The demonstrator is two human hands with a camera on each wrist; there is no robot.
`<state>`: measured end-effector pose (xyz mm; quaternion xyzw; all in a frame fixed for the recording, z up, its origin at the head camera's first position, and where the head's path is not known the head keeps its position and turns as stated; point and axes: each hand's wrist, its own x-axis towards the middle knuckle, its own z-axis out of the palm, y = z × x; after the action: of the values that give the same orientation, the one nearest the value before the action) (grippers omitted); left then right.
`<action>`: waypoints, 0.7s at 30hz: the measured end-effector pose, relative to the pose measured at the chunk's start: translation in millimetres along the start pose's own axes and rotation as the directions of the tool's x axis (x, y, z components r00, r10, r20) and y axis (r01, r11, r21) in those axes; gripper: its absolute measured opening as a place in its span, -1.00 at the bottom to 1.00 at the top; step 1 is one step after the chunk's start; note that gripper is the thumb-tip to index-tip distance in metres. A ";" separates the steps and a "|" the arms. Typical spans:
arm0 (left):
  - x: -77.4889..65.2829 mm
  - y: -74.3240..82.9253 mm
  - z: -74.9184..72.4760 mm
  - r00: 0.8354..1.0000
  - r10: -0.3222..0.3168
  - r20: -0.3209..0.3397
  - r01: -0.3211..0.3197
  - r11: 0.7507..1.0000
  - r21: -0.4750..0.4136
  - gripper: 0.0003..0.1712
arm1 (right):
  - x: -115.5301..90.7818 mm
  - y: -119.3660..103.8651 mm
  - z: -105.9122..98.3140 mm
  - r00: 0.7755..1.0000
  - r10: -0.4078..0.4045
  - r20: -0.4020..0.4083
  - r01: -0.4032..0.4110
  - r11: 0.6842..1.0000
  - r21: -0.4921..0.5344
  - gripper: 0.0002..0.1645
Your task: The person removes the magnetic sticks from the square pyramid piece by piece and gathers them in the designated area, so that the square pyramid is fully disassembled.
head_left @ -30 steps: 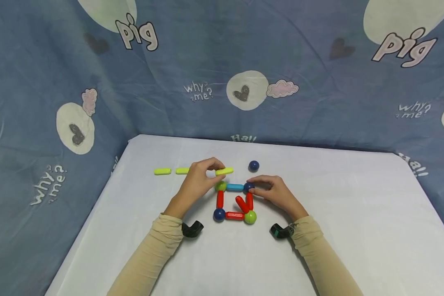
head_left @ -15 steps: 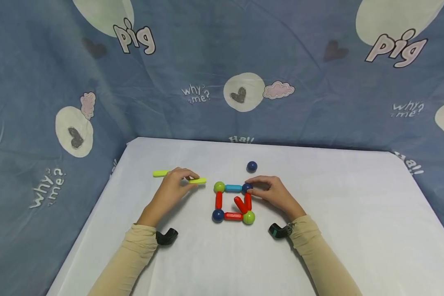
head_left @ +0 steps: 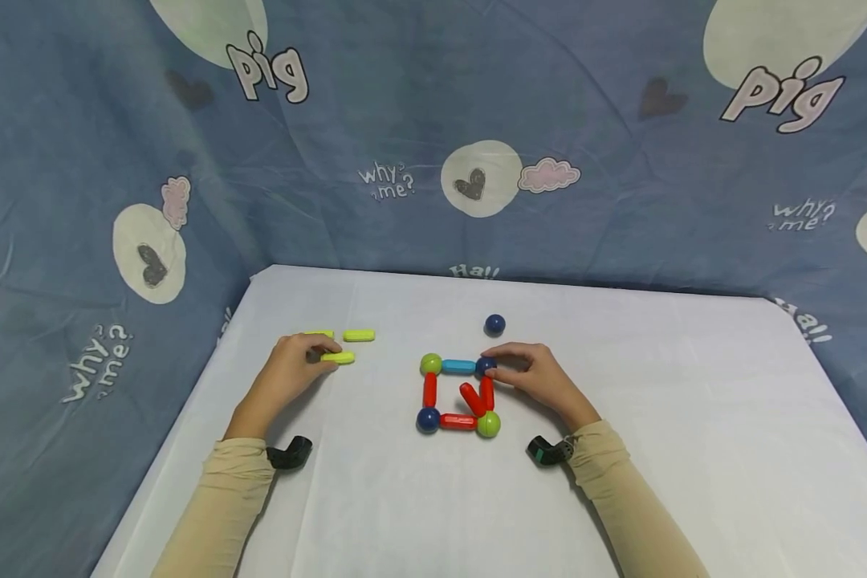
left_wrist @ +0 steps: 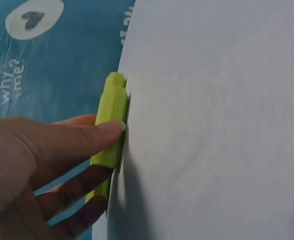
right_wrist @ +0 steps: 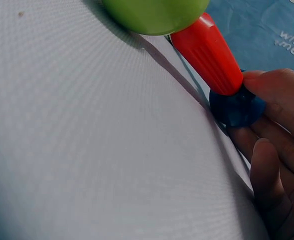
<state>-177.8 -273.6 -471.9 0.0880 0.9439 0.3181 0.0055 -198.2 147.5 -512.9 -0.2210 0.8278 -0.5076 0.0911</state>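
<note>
My left hand point(head_left: 293, 368) pinches a yellow magnetic rod point(head_left: 339, 358) between thumb and fingers, low over the table at the left. Two more yellow rods lie just behind it; one shows fully point(head_left: 359, 335), the other is partly hidden by the hand. At the middle, balls and rods form a square: a blue rod point(head_left: 458, 367) at the back, red rods point(head_left: 458, 421) on the other sides, green and dark blue balls at the corners. A loose-ended red rod point(head_left: 471, 397) leans inward from the near right green ball point(head_left: 488, 424). My right hand point(head_left: 538, 376) grips the far right dark blue ball point(right_wrist: 237, 107).
Behind the square sits a separate dark blue ball point(head_left: 494, 324). A white cloth covers the table point(head_left: 694, 417), and a blue printed curtain point(head_left: 376, 96) hangs along its back and left sides. Each wrist wears a black camera point(head_left: 291, 453).
My left hand has moved left from above the square's far left green ball to beside the other yellow rods, still pinching its yellow rod. The right hand stays on the dark blue ball.
</note>
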 end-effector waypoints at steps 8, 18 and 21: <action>-0.1 -2.6 -0.6 1.000 -0.019 -0.004 0.019 1.000 -0.013 -0.67 | -0.2 -2.8 0.1 1.000 0.016 -0.002 -0.016 1.000 0.007 -0.60; -0.7 6.3 -2.7 1.000 -0.025 0.005 0.025 1.000 -0.007 -0.64 | 0.2 -2.6 1.9 1.000 0.008 -0.003 -0.008 1.000 -0.006 -0.61; 0.0 9.6 -2.7 1.000 -0.017 0.003 0.017 1.000 0.004 -0.64 | -0.2 -1.6 0.0 1.000 -0.005 0.002 0.005 1.000 0.007 -0.62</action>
<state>-176.4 -267.8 -463.9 0.0804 0.9453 0.3161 0.0096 -197.6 146.9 -511.5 -0.2231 0.8253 -0.5106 0.0918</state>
